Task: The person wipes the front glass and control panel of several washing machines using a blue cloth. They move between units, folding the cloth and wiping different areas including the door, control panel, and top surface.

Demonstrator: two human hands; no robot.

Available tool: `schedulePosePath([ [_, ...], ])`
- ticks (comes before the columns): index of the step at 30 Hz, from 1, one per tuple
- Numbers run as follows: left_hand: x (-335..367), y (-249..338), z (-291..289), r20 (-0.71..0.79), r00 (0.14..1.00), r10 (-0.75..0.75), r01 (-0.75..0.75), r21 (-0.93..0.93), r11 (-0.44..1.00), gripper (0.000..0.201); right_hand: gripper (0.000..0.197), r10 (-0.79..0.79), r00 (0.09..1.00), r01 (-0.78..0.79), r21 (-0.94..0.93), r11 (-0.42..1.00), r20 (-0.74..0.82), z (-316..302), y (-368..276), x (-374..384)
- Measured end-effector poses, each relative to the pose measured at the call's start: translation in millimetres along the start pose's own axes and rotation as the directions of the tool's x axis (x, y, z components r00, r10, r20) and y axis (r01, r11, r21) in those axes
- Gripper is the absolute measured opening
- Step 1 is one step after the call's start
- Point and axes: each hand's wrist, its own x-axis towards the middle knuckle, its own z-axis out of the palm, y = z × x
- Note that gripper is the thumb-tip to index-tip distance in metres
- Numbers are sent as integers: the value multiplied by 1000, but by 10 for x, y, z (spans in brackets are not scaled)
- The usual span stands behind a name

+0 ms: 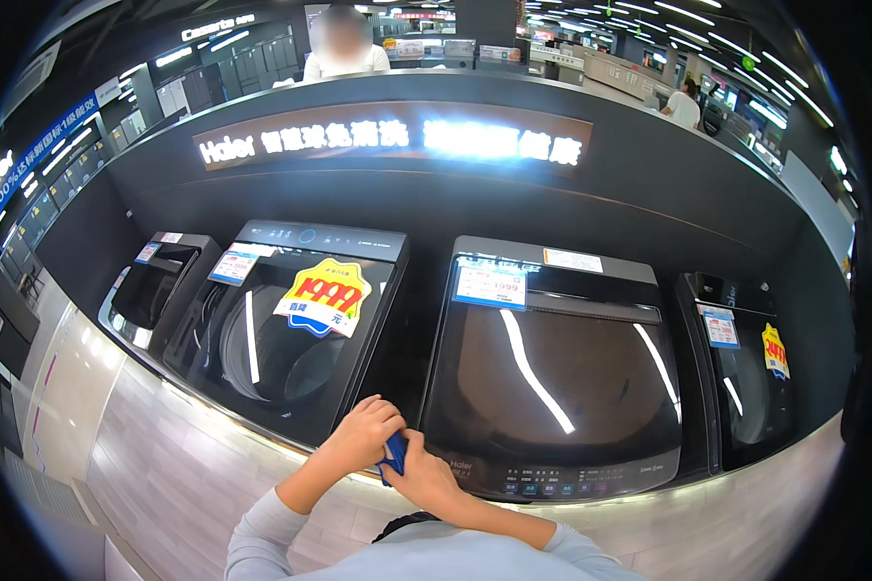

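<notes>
Both my hands meet at the front edge of the display, in the gap between two top-loading washing machines. My left hand point(366, 432) is closed, its fingers curled over the top of a bunched blue cloth point(395, 453). From the other side my right hand point(428, 476) grips the same cloth, thumb pointing up. Most of the cloth is hidden by the fingers. Left of my hands is a black washing machine point(208, 339) with a round drum under its glass lid. Close on the right stands a wider washing machine point(562, 387) with a dark brown glass lid.
A small washing machine point(155, 290) stands far left, another point(746, 387) far right. A yellow price sign point(325, 295) and white-blue price cards point(492, 287) lie on the lids. Behind rises a dark panel point(649, 184) with lit lettering. Beyond it is a person in white point(344, 60).
</notes>
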Motion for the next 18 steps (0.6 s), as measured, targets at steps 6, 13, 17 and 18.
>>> schedulePosePath([
  [6,288,285,287,-23,992,127,-128,-80,988,27,63,59,994,-69,-100,993,-97,-270,242,-305],
  [13,673,768,737,25,977,212,-208,-124,970,29,66,254,961,-264,-95,960,-110,-699,584,-686],
  [17,1030,1187,1021,72,960,271,-258,-148,955,29,66,295,929,-319,-79,945,-225,-981,932,-1017],
  [18,1133,1297,1087,87,954,288,-273,-147,951,29,66,317,919,-342,-72,937,-234,-1071,1021,-1106],
])
